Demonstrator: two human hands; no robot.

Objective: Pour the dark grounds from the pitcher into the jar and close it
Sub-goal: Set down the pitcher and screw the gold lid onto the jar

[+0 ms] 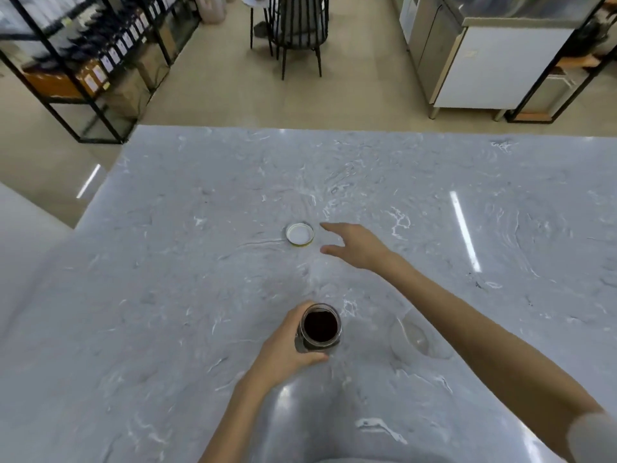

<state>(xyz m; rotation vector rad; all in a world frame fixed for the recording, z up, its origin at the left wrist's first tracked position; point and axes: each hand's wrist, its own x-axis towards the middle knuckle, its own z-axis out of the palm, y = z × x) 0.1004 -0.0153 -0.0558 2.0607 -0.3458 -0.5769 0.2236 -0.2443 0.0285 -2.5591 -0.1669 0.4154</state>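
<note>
A small glass jar (320,327) stands open on the grey marble counter (200,279), filled with dark grounds nearly to its mouth. My left hand (287,342) wraps around the jar's left side. The jar's round lid (299,234) lies upside down farther back on the counter, white inside with a gold rim. My right hand (355,245) hovers just right of the lid with fingers spread, a small gap between fingertips and lid. A clear glass pitcher (415,335) stands right of the jar, partly under my right forearm, and looks empty.
The counter's left edge runs diagonally at the left, and its far edge drops to a beige floor. Beyond stand black shelving (83,61) with bottles, a black chair (300,31) and a steel cabinet (484,61).
</note>
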